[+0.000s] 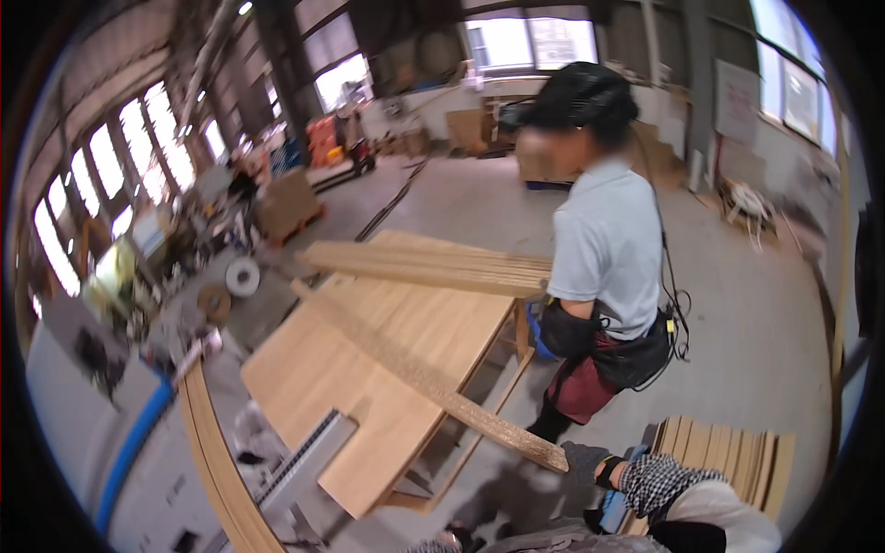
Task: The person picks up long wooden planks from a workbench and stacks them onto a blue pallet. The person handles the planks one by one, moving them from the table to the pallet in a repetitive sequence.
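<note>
A large, smooth, pale plywood sheet (369,369) lies on the bench (479,419). Across it slants a long, rough, speckled chipboard strip (415,378), its near end gripped by the gloved right hand (590,461), sleeve checked, arm reaching in from the lower right. The left hand is out of view. A co-worker (604,249) carries long wooden slats (433,267). Upright thin boards (728,452) stand at right.
</note>
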Demonstrator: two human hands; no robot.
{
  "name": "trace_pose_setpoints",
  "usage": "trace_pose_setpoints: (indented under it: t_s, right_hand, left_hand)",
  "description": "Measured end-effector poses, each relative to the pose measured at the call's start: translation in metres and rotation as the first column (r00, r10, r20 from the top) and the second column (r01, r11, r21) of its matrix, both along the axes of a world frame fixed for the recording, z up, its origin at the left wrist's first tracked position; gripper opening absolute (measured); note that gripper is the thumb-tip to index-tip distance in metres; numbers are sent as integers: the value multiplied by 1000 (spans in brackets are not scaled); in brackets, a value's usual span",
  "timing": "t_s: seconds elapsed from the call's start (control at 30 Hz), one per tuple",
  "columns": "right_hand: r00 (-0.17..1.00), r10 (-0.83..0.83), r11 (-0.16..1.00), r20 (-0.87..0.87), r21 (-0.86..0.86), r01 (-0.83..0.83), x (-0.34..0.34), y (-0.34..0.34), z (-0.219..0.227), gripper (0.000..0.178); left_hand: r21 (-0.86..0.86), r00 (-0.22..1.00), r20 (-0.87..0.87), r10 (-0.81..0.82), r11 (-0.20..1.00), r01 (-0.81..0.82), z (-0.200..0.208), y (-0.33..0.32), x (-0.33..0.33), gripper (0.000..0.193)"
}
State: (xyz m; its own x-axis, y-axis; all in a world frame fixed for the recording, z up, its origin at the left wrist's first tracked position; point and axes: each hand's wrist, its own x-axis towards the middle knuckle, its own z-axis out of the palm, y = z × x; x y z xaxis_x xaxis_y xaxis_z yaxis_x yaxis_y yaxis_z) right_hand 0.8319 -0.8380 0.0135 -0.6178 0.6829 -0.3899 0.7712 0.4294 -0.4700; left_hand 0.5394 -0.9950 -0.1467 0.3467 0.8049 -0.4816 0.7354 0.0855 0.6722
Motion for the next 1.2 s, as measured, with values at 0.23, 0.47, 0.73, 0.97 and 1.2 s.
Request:
trace_pose_setpoints:
  t_s: [0.23,0.47,0.73,0.97,1.2]
  right_hand:
    - [960,-246,969,-135,-41,243,52,-16,-11,103]
    - [956,-292,936,20,-199,290,95,-64,31,92]
    - [857,-423,906,-294,-150,395,97,-90,-47,102]
    - [791,-526,851,-314,-204,485,88,-88,7,58]
    - [917,-396,918,-52,10,397,101,-70,-39,46]
  left_hand:
    - [-481,368,331,869,491,-726,88,-44,64,35]
    - [-434,355,330,875,474,-766,97,-61,73,35]
    - [-422,341,340,876,467,-777,93,-75,83,35]
    - [-428,323,339,884,450,-784,86,-102,85,34]
    - [-380,334,326,884,446,-811,69,-178,78,34]
